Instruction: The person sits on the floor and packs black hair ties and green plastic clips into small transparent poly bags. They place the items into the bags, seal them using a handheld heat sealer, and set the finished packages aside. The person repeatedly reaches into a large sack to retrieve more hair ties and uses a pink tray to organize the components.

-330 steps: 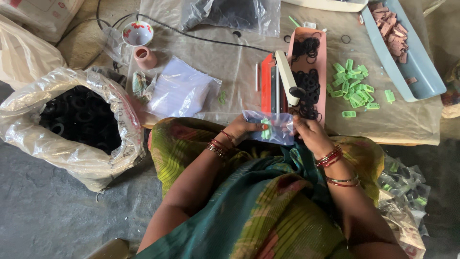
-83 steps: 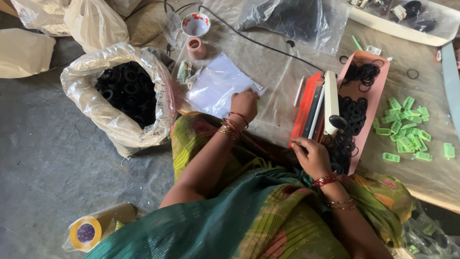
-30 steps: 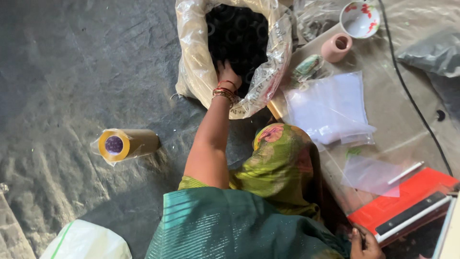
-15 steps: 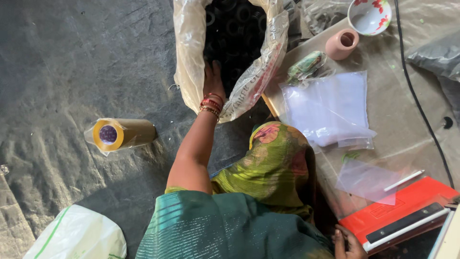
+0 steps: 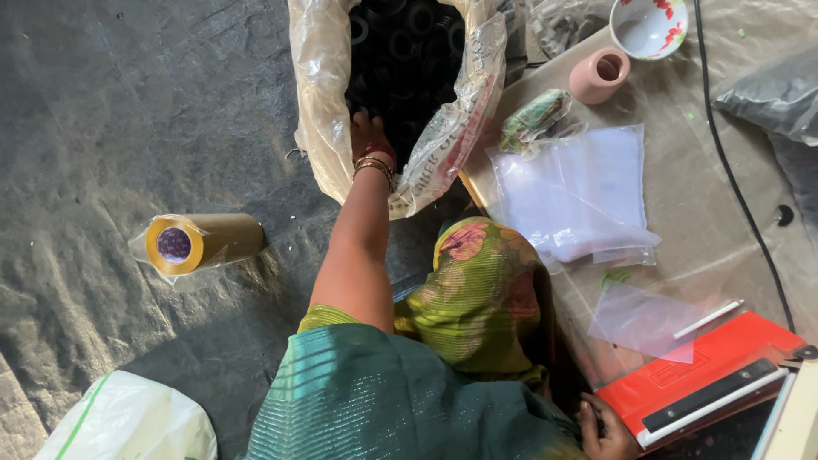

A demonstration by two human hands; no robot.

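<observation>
Up at the top centre of the frame, the left hand point(image 5: 368, 135) reaches into the mouth of a large clear plastic sack point(image 5: 319, 102) standing on the grey floor. The sack is full of black rubber rings point(image 5: 400, 43), and the fingers are buried among them, so whether the grip is clamped on any ring or spread apart cannot be told. Bangles circle the wrist just at the sack's rim.

At the bottom right edge, the right hand point(image 5: 605, 430) rests against the near corner of a red heat sealer point(image 5: 699, 388), fingers loosely curled and holding nothing that can be seen.

To the right of the sack, on the plastic-covered tabletop point(image 5: 724, 230), lies a stack of clear flat bags point(image 5: 579, 196), with one loose clear bag point(image 5: 648, 319) just below it and a thin white stick point(image 5: 707, 318) lying on that bag. A pink cup point(image 5: 598, 77) and a white bowl with red flowers point(image 5: 649, 25) stand near the top right. On the floor at the left lies a roll of brown tape point(image 5: 196, 243) in a clear wrapper, and a white bag point(image 5: 128, 422) sits in the lower left corner.
</observation>
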